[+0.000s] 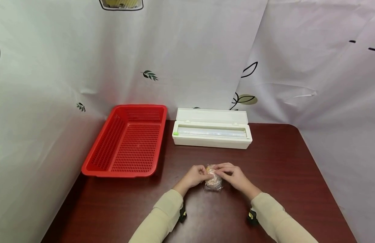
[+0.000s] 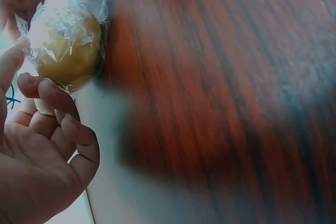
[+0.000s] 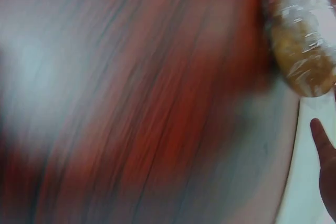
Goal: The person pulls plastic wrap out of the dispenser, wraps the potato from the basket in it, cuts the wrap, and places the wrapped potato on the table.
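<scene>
A rounded yellow-brown item wrapped in crinkled clear cling film sits at the middle of the table between both hands. My left hand pinches the film at its left side with thumb and curled fingers. From the right, my right hand holds its upper edge with thumb and fingers. Film clings in shiny folds over the wrapped yellow item in the left wrist view. The right wrist view shows the same wrapped item at the upper right, one finger apart from it. Its exact kind is unclear.
A white cling film box stands behind the hands with its lid raised and a film roll inside. To the left lies a red perforated plastic basket. Patterned white cloth hangs around the dark wooden table.
</scene>
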A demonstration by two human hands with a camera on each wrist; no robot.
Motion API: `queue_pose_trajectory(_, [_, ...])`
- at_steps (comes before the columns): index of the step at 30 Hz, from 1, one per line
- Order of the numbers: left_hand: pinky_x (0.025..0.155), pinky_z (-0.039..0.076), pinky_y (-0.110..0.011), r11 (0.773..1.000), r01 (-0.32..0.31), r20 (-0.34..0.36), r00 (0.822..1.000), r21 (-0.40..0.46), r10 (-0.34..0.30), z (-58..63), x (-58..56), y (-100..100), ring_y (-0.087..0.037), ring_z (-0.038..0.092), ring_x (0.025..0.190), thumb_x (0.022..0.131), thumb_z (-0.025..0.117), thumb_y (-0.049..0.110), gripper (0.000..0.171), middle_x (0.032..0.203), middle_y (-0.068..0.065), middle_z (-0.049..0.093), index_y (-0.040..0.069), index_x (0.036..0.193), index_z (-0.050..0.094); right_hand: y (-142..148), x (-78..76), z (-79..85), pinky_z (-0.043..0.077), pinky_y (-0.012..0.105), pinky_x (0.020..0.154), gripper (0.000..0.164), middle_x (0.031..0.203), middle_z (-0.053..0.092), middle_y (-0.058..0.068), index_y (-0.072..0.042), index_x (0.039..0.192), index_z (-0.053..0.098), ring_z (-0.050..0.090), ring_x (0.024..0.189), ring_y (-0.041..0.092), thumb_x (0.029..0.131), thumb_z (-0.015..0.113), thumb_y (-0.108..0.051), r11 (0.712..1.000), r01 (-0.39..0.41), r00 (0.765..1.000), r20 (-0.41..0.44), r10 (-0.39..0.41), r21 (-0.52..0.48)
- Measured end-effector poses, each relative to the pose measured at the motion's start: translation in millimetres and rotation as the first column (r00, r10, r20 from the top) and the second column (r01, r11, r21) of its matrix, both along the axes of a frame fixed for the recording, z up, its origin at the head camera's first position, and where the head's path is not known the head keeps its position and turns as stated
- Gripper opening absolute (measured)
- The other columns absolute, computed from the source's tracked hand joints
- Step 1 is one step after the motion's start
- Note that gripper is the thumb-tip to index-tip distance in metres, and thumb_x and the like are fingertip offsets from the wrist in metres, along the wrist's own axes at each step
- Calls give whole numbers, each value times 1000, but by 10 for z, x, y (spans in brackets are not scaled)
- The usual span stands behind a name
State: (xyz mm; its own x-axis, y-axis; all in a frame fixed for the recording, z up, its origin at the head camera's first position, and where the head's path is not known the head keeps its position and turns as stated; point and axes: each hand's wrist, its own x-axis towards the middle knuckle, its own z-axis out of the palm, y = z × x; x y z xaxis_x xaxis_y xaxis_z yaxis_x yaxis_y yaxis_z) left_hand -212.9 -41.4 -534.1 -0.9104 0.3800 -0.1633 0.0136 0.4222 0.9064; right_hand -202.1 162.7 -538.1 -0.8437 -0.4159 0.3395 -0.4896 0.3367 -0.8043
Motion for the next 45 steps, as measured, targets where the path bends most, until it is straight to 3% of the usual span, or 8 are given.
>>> queue_pose_trajectory(7, [43, 31, -18, 997, -36, 36, 999, 72, 33, -37, 76, 7, -5, 38, 45, 76, 76, 13, 31, 52, 5, 43, 8, 67, 47, 45, -58, -8, 38, 49, 88, 47, 111, 52, 11, -4, 114, 59, 46, 105, 31, 73, 78, -19, 979, 166, 961, 203, -187, 114])
queue_pose_trajectory(13, [43, 32, -18, 993, -49, 32, 998, 106, 46, -77, 106, -76, -4, 40, 46, 76, 76, 11, 25, 52, 6, 46, 4, 70, 52, 91, -104, -30, 42, 43, 85, 44, 105, 59, 8, -6, 114, 59, 53, 98, 25, 77, 75, -23, 985, 32, 982, 181, -63, 170])
queue_pose_trajectory(19, [46, 39, -20, 996, 1, 35, 999, 86, -4, -80, 89, -190, -7, 46, 49, 78, 74, 10, 18, 56, 5, 52, 0, 75, 59, 56, -50, -26, 45, 29, 69, 40, 105, 58, 8, -8, 115, 58, 54, 84, 18, 82, 71, -25, 989, -8, 964, 264, -31, 146])
queue_pose_trajectory(22, [47, 43, -23, 997, -7, 7, 1000, 80, 7, -66, 77, -241, -12, 51, 51, 81, 71, 12, 17, 62, 3, 55, 1, 78, 59, 22, -26, -22, 48, 29, 63, 36, 101, 58, 9, -7, 110, 55, 56, 76, 16, 81, 72, -22, 992, 50, 930, 357, -90, 119])
queue_pose_trajectory(26, [54, 45, -25, 989, -132, -82, 987, 60, 137, -48, 47, -313, -15, 54, 61, 86, 65, 13, 14, 71, -2, 57, 1, 84, 58, -50, -35, -17, 52, 36, 59, 34, 95, 53, 13, 0, 102, 47, 60, 70, 19, 81, 71, -12, 980, 197, 835, 522, -173, 10])
queue_pose_trajectory(30, [56, 47, -27, 980, -183, -24, 982, 80, 185, -56, 20, -338, -21, 60, 73, 90, 60, 16, 18, 82, -10, 61, -1, 96, 58, -144, -87, -21, 53, 38, 59, 34, 89, 50, 13, 2, 97, 43, 60, 69, 21, 81, 71, -9, 943, 332, 771, 586, -247, -38])
queue_pose_trajectory(38, [60, 51, -42, 961, -176, 54, 984, 212, 169, -48, 4, -282, -35, 61, 81, 92, 57, 15, 37, 105, -23, 60, -6, 122, 50, -249, -125, -50, 44, 30, 56, 40, 90, 46, 9, -4, 98, 40, 51, 66, 18, 83, 70, -26, 927, 371, 725, 604, -331, 62])
queue_pose_trajectory(45, [52, 45, -31, 957, -197, 152, 974, 215, 167, -110, 55, -207, -26, 59, 67, 90, 59, 19, 42, 111, -17, 56, 1, 126, 48, -122, -89, -78, 45, 33, 55, 35, 82, 54, 7, -5, 102, 47, 57, 71, 19, 88, 63, -32, 913, 405, 710, 610, -352, 55])
